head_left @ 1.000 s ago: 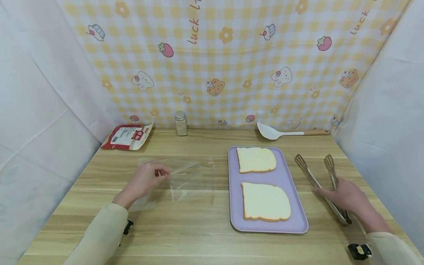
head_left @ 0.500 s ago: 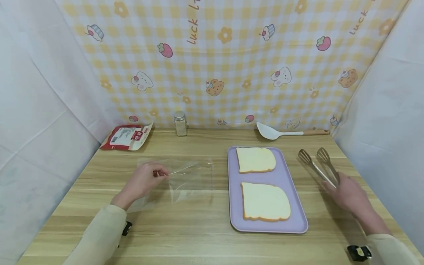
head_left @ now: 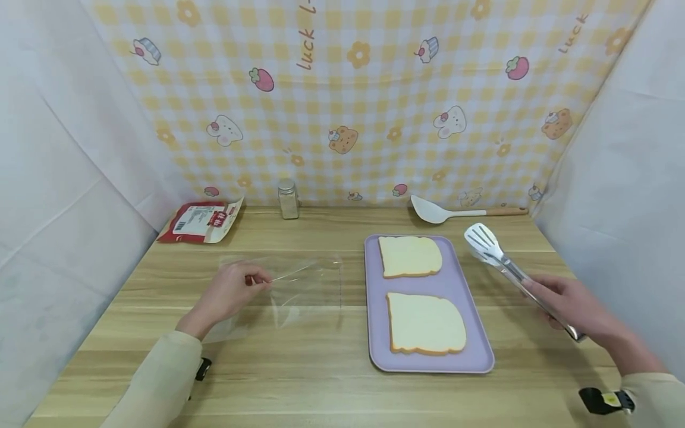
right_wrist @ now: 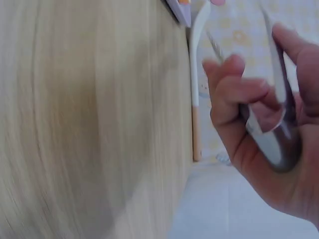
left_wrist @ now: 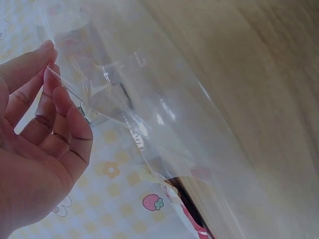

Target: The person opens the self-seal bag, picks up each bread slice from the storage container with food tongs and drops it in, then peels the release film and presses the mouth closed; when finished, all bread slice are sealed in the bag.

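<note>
My left hand [head_left: 230,294] pinches the edge of a clear plastic bag [head_left: 307,288] between thumb and fingertips, its mouth raised a little. In the left wrist view the thin film [left_wrist: 164,109] spreads out from the pinch. On the right, my right hand [head_left: 575,306] grips metal tongs [head_left: 516,273] with slotted ends, tilted up toward the back of the table. The right wrist view shows the bent end of the tongs [right_wrist: 281,147] in the palm, fingers curled round the arms. Two bread slices, a far one [head_left: 411,257] and a near one [head_left: 426,324], lie on a purple tray [head_left: 377,339].
A white spatula with a wooden handle [head_left: 476,212] lies along the back edge. A small lidded glass jar [head_left: 289,202] and a red food packet [head_left: 202,222] stand at the back left. A checked curtain [head_left: 342,89] hangs behind the wooden table [head_left: 299,380].
My right hand has lifted the tongs and turned them, with their two ends now overlapping and swung toward the tray. The left hand has kept its pinch on the plastic bag.
</note>
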{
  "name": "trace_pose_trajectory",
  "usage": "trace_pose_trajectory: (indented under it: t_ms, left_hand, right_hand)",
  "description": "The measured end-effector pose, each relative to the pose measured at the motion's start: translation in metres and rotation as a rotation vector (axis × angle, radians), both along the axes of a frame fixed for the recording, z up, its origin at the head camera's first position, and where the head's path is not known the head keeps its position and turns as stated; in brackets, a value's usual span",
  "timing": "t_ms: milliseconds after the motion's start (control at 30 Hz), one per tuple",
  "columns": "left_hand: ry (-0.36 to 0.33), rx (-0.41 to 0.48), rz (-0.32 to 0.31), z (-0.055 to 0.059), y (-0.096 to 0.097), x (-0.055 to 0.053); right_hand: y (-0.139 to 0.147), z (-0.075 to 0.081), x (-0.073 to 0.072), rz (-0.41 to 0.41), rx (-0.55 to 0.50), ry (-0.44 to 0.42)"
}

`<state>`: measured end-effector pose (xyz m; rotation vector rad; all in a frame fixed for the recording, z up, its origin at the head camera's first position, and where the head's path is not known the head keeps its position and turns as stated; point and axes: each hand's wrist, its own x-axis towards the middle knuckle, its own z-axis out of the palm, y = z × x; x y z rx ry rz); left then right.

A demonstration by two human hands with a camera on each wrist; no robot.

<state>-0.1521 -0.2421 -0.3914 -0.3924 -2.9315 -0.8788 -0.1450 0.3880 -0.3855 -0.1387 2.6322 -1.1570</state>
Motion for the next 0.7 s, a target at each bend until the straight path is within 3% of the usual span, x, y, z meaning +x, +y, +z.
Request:
trace_pose_trajectory:
  t_ms: [433,700]
  left_hand:
    - [0.009,-0.001,-0.005,-0.003,-0.003,0.002]
    - [0.024,-0.013,-0.012,-0.002,-0.002,0.001]
  right_hand:
    - [0.02,0.006,-0.001,0.312,-0.209,-0.088]
    - [0.023,0.009,0.0,0.347,-0.24,-0.144]
